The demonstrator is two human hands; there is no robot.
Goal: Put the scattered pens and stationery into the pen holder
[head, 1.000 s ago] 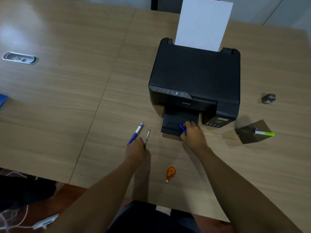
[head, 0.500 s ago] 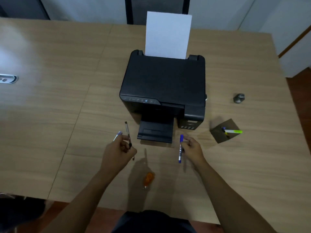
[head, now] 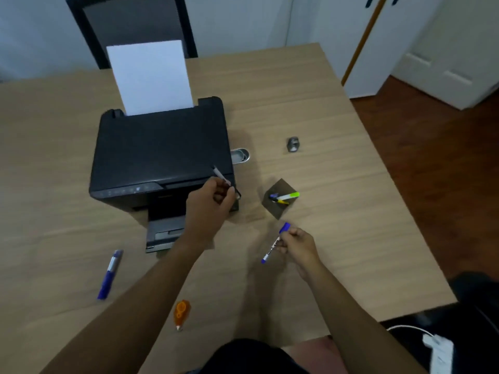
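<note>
The pen holder (head: 278, 198) stands on the wooden table (head: 337, 238) just right of the printer (head: 162, 152), a dark square box seen from above, with a green-tipped highlighter (head: 290, 196) and a couple of other pens already leaning in it. Nearest to it is the right hand (head: 297, 245), which lies just toward the person from the holder and pinches a white marker with a blue cap (head: 274, 242) between thumb and fingers; the marker's long axis runs diagonally, cap end pointing up toward the holder, tip end toward the person. The left hand (head: 209, 205) is over the printer's front right corner, closed on a thin grey pen (head: 222, 176) whose free end sticks up and away to the left; the holder lies to its right, a little farther off than from the right hand. The marker looks best placed to go in first, needing only a short reach forward and a tilt to upright. On the table remain a blue pen (head: 109, 275) well off to the left and an orange correction tape (head: 181, 313) near the person's edge.
</note>
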